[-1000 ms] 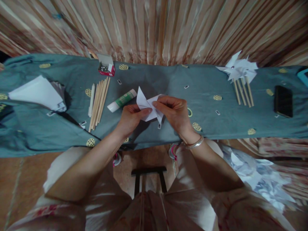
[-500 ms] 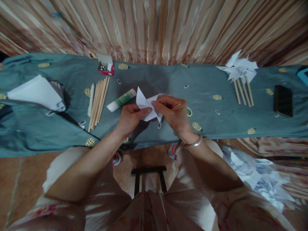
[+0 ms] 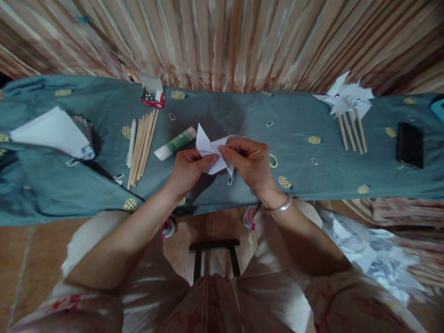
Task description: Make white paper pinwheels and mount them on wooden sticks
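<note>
A white paper pinwheel (image 3: pixel 204 140) is held between my two hands over the middle of the table. My left hand (image 3: pixel 189 170) pinches its lower left side, thumb lying on top of the paper. From the right, my right hand (image 3: pixel 248 159) presses thumb and fingers on the pinwheel near its centre, partly covering it. A green and white glue stick (image 3: pixel 175 144) lies just left of the paper. Partly hidden behind my right hand are scissors, of which one pale green handle loop (image 3: pixel 274 160) shows.
Several wooden sticks (image 3: pixel 143 148) lie left of the glue stick, with a small red box of metal pins (image 3: pixel 152 99) behind them. A stack of white paper (image 3: pixel 52 134) sits far left. Finished pinwheels on sticks (image 3: pixel 348 99) and a black phone (image 3: pixel 410 145) lie at right.
Almost nothing differs. Both hands keep the same hold on the paper pinwheel, and the view has shifted very slightly.
</note>
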`<state>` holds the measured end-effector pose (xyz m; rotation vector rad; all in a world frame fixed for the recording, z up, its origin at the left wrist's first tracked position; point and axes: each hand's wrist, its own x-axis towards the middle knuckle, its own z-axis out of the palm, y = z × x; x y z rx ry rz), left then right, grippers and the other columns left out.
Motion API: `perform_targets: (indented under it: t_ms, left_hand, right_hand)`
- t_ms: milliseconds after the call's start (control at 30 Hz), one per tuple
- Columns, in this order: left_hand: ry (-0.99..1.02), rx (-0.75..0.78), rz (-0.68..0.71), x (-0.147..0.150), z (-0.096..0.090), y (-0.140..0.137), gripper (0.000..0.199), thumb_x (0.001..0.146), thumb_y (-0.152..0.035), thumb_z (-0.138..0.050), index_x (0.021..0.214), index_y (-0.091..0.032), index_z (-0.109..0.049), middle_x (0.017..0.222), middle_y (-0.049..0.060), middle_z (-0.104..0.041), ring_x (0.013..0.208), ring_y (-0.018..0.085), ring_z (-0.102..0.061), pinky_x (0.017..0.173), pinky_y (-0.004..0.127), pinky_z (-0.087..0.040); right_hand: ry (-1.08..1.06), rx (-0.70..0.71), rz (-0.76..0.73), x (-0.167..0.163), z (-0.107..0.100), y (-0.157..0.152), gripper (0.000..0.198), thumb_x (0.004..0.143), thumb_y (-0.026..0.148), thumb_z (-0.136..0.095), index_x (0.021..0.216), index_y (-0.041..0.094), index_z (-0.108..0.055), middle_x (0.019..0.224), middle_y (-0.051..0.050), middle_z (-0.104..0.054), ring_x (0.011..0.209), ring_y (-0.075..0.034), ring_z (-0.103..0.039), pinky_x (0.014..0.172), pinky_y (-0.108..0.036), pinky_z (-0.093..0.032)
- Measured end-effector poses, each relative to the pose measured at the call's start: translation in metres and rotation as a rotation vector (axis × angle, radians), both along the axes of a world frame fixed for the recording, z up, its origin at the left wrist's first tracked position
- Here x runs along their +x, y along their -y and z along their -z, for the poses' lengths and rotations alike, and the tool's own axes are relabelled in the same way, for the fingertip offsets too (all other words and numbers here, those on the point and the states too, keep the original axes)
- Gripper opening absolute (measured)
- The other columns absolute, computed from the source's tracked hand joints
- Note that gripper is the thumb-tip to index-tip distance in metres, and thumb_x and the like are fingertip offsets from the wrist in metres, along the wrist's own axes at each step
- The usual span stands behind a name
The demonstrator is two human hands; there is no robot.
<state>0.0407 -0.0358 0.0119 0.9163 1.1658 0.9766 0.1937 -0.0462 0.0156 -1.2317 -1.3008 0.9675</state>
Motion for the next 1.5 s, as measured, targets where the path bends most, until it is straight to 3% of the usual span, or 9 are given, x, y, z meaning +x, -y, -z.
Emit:
perform_targets:
  t_ms: [733,900,1033,1133,1233,1333,1500]
  left_hand:
    - [0.02,0.012,0.01,-0.001,0.0,0.0,0.006,0.069,-0.021,-0.081,0.072,-0.017,-0.078,0.076,0.004,-0.077,0.068,0.017,-0.069,0.066,0.029,-0.055]
    - [0.079,0.015,-0.03,-0.005,0.001,-0.006,0.006,0.067,-0.021,-0.081,0.07,-0.018,-0.077,0.074,0.003,-0.077,0.065,0.015,-0.068,0.067,0.028,-0.054]
    - [0.121,-0.027,-0.078,-0.01,-0.002,-0.012,0.008,0.064,-0.021,-0.08,0.069,-0.018,-0.076,0.073,0.001,-0.076,0.064,0.013,-0.067,0.066,0.026,-0.054]
    - [0.138,-0.03,-0.067,-0.011,-0.005,-0.013,0.01,0.062,-0.023,-0.082,0.067,-0.019,-0.074,0.071,0.002,-0.076,0.062,0.013,-0.066,0.064,0.026,-0.054]
    - [0.117,-0.024,-0.047,-0.01,-0.005,-0.011,0.013,0.059,-0.026,-0.084,0.067,-0.019,-0.075,0.071,0.003,-0.076,0.061,0.015,-0.066,0.062,0.027,-0.053]
    - [0.101,-0.01,-0.022,-0.009,-0.003,-0.008,0.016,0.059,-0.027,-0.085,0.068,-0.019,-0.075,0.07,0.004,-0.076,0.061,0.015,-0.065,0.062,0.028,-0.052]
    - [0.075,0.001,0.018,-0.008,-0.002,-0.004,0.017,0.061,-0.028,-0.086,0.07,-0.017,-0.077,0.071,0.003,-0.075,0.061,0.015,-0.064,0.061,0.028,-0.05]
  right_hand:
    - [-0.013,-0.019,0.003,-0.001,-0.001,0.0,0.015,0.079,0.031,-0.074,0.069,0.021,-0.072,0.065,0.003,-0.064,0.06,-0.011,-0.052,0.055,-0.025,-0.042]
    - [-0.016,0.027,0.079,0.007,-0.005,-0.001,0.011,0.08,0.031,-0.076,0.076,0.021,-0.075,0.071,0.001,-0.067,0.064,-0.012,-0.056,0.058,-0.027,-0.045]
    - [-0.076,0.032,0.16,0.018,-0.002,-0.007,0.018,0.076,0.035,-0.081,0.085,0.021,-0.073,0.077,0.001,-0.07,0.068,-0.012,-0.061,0.063,-0.027,-0.049]
    - [-0.245,-0.057,0.128,0.02,0.002,-0.011,0.039,0.067,0.04,-0.088,0.097,0.024,-0.07,0.094,-0.001,-0.075,0.084,-0.015,-0.068,0.077,-0.029,-0.057]
    - [-0.411,-0.231,-0.038,0.015,0.004,-0.011,0.048,0.061,0.043,-0.091,0.099,0.025,-0.068,0.1,-0.002,-0.076,0.094,-0.018,-0.071,0.089,-0.034,-0.059]
    - [-0.472,-0.304,-0.173,0.005,0.005,-0.009,0.047,0.061,0.042,-0.091,0.096,0.023,-0.067,0.097,-0.002,-0.077,0.09,-0.018,-0.073,0.087,-0.035,-0.06]
    - [-0.599,-0.375,-0.121,-0.007,0.007,-0.008,0.052,0.056,0.027,-0.093,0.1,0.023,-0.066,0.083,0.003,-0.077,0.075,-0.015,-0.071,0.074,-0.029,-0.06]
